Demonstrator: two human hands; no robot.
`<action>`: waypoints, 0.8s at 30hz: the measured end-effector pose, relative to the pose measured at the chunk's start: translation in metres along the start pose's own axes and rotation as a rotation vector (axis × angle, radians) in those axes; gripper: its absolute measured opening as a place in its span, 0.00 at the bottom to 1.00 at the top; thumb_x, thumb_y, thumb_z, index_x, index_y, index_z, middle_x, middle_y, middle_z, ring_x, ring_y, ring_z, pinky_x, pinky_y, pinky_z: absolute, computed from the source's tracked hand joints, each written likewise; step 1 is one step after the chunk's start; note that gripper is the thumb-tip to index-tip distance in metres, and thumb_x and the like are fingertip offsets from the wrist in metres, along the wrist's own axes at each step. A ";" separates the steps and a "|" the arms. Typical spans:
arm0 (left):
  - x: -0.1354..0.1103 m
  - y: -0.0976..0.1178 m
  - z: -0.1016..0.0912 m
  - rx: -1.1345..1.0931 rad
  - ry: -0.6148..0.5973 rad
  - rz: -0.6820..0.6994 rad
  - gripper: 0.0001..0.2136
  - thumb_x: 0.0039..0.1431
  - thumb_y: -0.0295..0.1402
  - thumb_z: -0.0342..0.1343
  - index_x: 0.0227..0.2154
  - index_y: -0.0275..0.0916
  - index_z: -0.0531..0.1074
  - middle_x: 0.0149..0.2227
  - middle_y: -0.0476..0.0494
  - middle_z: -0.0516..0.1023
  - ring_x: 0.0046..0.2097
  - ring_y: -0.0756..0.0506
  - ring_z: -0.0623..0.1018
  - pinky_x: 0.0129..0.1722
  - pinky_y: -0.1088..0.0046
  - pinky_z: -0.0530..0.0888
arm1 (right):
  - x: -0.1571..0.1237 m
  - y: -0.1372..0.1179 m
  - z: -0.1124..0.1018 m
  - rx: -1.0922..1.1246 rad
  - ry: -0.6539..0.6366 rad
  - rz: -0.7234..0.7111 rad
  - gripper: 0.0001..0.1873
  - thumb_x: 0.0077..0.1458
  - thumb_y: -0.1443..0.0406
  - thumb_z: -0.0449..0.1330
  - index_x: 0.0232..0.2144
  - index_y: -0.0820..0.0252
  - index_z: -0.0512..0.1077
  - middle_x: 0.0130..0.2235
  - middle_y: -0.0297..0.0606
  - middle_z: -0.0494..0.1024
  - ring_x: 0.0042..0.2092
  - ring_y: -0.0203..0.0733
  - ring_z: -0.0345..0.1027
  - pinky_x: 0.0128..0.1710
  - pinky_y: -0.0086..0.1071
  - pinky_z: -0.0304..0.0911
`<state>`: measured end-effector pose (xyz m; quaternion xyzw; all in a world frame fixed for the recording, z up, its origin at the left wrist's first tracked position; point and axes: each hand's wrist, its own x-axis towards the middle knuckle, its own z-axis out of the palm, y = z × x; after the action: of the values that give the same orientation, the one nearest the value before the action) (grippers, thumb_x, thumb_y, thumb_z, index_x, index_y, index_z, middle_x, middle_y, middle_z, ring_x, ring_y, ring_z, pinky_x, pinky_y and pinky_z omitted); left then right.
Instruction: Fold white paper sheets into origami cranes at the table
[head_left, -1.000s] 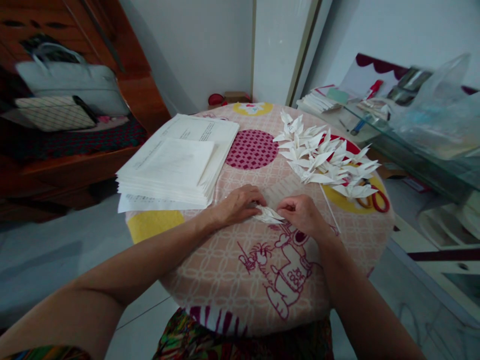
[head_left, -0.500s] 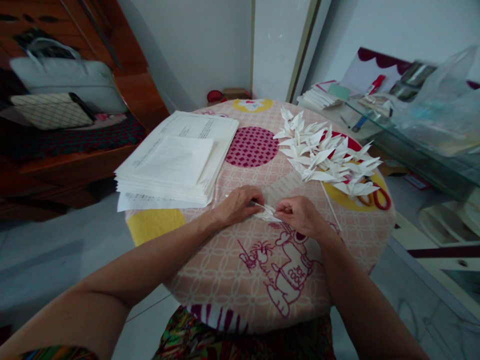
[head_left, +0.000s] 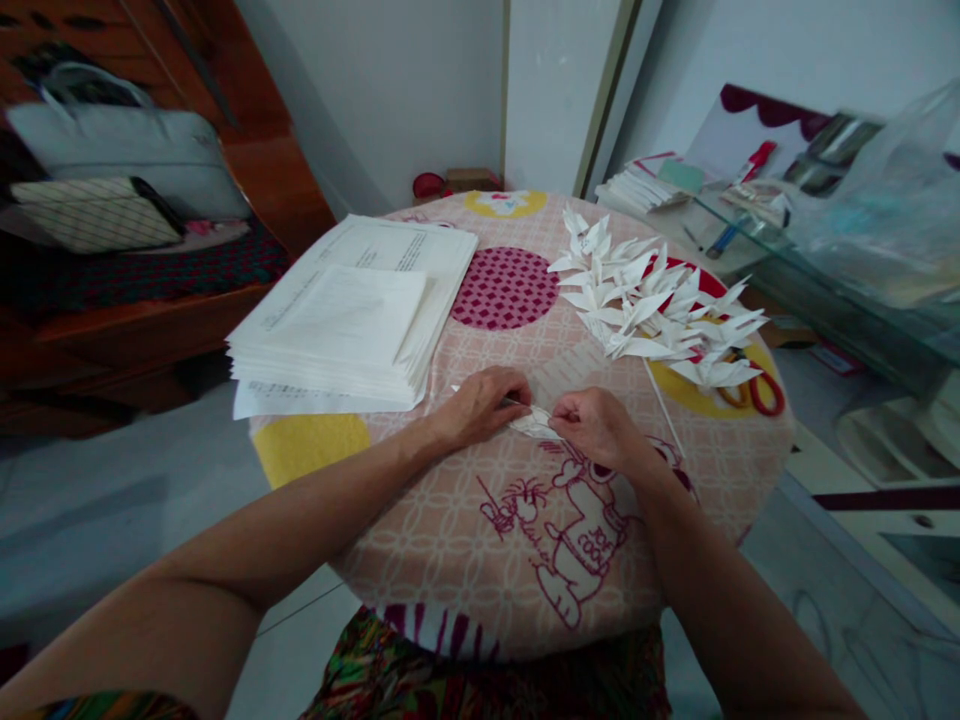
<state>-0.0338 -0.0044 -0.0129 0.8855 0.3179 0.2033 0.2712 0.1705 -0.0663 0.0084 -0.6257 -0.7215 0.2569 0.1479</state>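
A small folded white paper lies low over the cloth-covered round table, between my two hands. My left hand grips its left end with the fingers closed. At the other end, the fingertips of my right hand pinch the paper. Just beyond the hands is a flat pale strip on the cloth. A heap of folded white paper cranes spreads over the far right of the table. To the left stands a stack of printed paper sheets, with smaller sheets on top.
Scissors with red and yellow handles lie at the table's right edge, partly under the cranes. A thin white stick rests nearby. Right of the table stands a glass shelf with a plastic bag. Bags sit on a wooden bench at left.
My right fingers have shifted very slightly at the paper's right end. Both hands keep hold of it, and the view has tilted a little.
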 end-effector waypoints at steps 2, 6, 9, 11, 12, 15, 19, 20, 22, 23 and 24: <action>0.001 0.001 0.000 -0.020 0.008 -0.011 0.02 0.58 0.29 0.58 0.32 0.36 0.72 0.34 0.46 0.76 0.38 0.47 0.74 0.41 0.70 0.70 | 0.002 0.001 0.002 -0.023 0.017 0.016 0.09 0.51 0.68 0.60 0.22 0.62 0.77 0.19 0.33 0.72 0.22 0.34 0.61 0.25 0.29 0.49; 0.003 0.005 -0.001 -0.048 -0.001 -0.053 0.01 0.56 0.27 0.57 0.31 0.36 0.72 0.33 0.47 0.76 0.37 0.48 0.74 0.39 0.72 0.70 | 0.003 0.000 0.004 -0.049 0.057 0.040 0.08 0.50 0.68 0.61 0.21 0.61 0.76 0.18 0.33 0.71 0.22 0.33 0.59 0.24 0.29 0.48; 0.005 0.008 -0.001 -0.037 -0.006 -0.089 0.00 0.54 0.26 0.58 0.30 0.36 0.72 0.32 0.47 0.76 0.36 0.48 0.74 0.39 0.72 0.69 | 0.003 -0.002 0.003 -0.051 0.051 0.068 0.08 0.50 0.67 0.61 0.21 0.61 0.76 0.18 0.33 0.72 0.22 0.34 0.60 0.25 0.30 0.48; 0.006 0.008 0.000 -0.024 0.001 -0.102 0.01 0.53 0.26 0.58 0.29 0.36 0.72 0.31 0.48 0.76 0.35 0.49 0.73 0.38 0.72 0.69 | 0.002 -0.004 0.003 -0.054 0.039 0.086 0.09 0.52 0.66 0.62 0.22 0.61 0.77 0.19 0.34 0.73 0.22 0.35 0.61 0.25 0.31 0.48; 0.006 0.008 0.000 -0.020 0.005 -0.104 0.01 0.53 0.26 0.58 0.29 0.36 0.72 0.31 0.48 0.75 0.35 0.49 0.73 0.38 0.72 0.69 | 0.002 -0.004 0.003 -0.061 0.038 0.090 0.09 0.52 0.64 0.63 0.22 0.60 0.77 0.19 0.34 0.73 0.22 0.35 0.61 0.25 0.31 0.48; 0.006 0.007 0.001 -0.024 0.009 -0.092 0.00 0.53 0.26 0.58 0.29 0.36 0.72 0.30 0.48 0.75 0.34 0.49 0.73 0.37 0.72 0.69 | 0.002 -0.005 0.005 -0.101 0.061 0.080 0.10 0.52 0.62 0.64 0.23 0.60 0.78 0.20 0.35 0.74 0.24 0.36 0.62 0.25 0.31 0.49; 0.006 0.007 0.000 -0.033 0.006 -0.086 0.01 0.54 0.28 0.58 0.29 0.36 0.73 0.31 0.48 0.76 0.35 0.49 0.73 0.37 0.72 0.69 | 0.001 -0.002 0.004 -0.109 0.062 0.044 0.07 0.52 0.65 0.63 0.24 0.61 0.78 0.21 0.36 0.75 0.24 0.36 0.64 0.26 0.30 0.50; 0.006 0.007 0.000 -0.034 0.003 -0.090 0.01 0.54 0.28 0.58 0.29 0.36 0.73 0.31 0.48 0.76 0.35 0.49 0.73 0.37 0.72 0.69 | 0.000 0.000 0.003 -0.097 0.051 0.035 0.06 0.51 0.66 0.63 0.23 0.61 0.77 0.21 0.35 0.75 0.24 0.35 0.63 0.26 0.30 0.50; 0.006 0.007 -0.001 -0.034 -0.006 -0.098 0.01 0.54 0.27 0.58 0.29 0.36 0.73 0.31 0.47 0.76 0.35 0.48 0.74 0.38 0.72 0.69 | -0.002 0.001 -0.001 -0.063 0.022 0.019 0.06 0.49 0.69 0.62 0.22 0.61 0.76 0.20 0.34 0.74 0.23 0.34 0.62 0.25 0.29 0.49; 0.006 0.007 -0.001 -0.035 -0.009 -0.099 0.01 0.54 0.27 0.58 0.29 0.36 0.73 0.31 0.47 0.76 0.35 0.48 0.74 0.38 0.72 0.69 | -0.002 0.002 -0.002 -0.045 0.011 0.011 0.06 0.49 0.70 0.62 0.21 0.61 0.75 0.19 0.33 0.73 0.22 0.33 0.61 0.24 0.29 0.48; 0.005 0.007 -0.001 -0.035 -0.009 -0.097 0.01 0.54 0.27 0.58 0.29 0.36 0.73 0.31 0.47 0.76 0.35 0.48 0.74 0.38 0.72 0.69 | -0.003 0.003 -0.004 -0.027 0.004 0.004 0.06 0.48 0.71 0.61 0.21 0.61 0.74 0.18 0.32 0.72 0.22 0.33 0.60 0.24 0.29 0.48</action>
<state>-0.0272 -0.0048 -0.0072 0.8650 0.3558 0.1912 0.2975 0.1755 -0.0685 0.0105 -0.6296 -0.7233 0.2465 0.1403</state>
